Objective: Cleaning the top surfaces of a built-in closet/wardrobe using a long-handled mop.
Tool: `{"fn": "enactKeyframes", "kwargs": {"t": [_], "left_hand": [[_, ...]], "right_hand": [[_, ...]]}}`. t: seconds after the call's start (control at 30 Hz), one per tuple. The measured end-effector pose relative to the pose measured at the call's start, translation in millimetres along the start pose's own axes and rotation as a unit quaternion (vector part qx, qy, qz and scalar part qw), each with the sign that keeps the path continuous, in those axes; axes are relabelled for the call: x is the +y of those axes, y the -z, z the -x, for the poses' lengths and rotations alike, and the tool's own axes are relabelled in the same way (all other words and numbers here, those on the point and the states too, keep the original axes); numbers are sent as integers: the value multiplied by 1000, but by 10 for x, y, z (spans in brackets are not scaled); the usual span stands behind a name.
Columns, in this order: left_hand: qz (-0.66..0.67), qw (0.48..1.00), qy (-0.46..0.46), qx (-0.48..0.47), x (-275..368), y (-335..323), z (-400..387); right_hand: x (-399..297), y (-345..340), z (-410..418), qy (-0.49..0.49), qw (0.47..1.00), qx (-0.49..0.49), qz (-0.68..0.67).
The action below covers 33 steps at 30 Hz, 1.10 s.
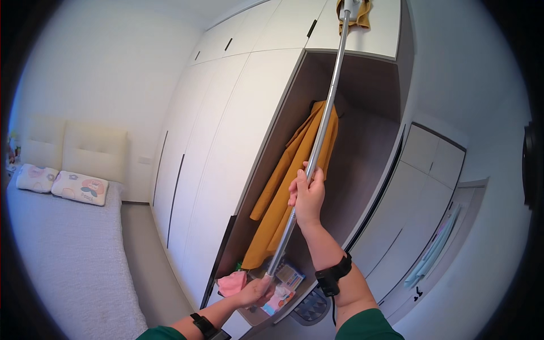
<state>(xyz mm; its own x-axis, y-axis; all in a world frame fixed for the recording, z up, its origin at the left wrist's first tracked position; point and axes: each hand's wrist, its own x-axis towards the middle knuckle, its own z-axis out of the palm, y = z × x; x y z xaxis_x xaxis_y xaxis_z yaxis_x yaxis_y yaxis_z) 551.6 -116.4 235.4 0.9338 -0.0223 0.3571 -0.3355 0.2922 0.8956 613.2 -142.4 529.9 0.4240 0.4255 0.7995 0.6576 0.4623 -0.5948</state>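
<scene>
A long metal pole slants up across the view, held in both hands. My left hand is closed round its lower end. Higher up, about mid-pole, my right hand grips the shaft. At the pole's top, a white head with a mustard-brown cloth around it is against the upper cabinet door. Behind the pole, a mustard coat hangs in the wardrobe's niche. How firmly the cloth is attached cannot be seen.
The white wardrobe has dark handles. A pink cloth and packets lie at the niche's bottom. A bed with pillows stands left. Farther right, a pale blue garment hangs by a door.
</scene>
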Motion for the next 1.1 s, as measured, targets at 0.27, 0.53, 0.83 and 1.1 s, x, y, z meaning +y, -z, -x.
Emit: {"fn": "enactKeyframes", "kwargs": {"t": [0.27, 0.53, 0.83, 1.1], "left_hand": [[-37, 999, -8, 19, 164, 330, -227], [-8, 999, -4, -36, 697, 1015, -455], [26, 998, 36, -37, 1398, 2164, -509], [16, 999, 24, -29, 1721, 3078, -574]], "right_hand": [[90, -108, -248, 19, 947, 9, 320], [167, -696, -858, -38, 932, 12, 360], [570, -1622, -1595, -72, 928, 35, 365], [1067, -2342, -2123, -86, 938, 39, 333]]}}
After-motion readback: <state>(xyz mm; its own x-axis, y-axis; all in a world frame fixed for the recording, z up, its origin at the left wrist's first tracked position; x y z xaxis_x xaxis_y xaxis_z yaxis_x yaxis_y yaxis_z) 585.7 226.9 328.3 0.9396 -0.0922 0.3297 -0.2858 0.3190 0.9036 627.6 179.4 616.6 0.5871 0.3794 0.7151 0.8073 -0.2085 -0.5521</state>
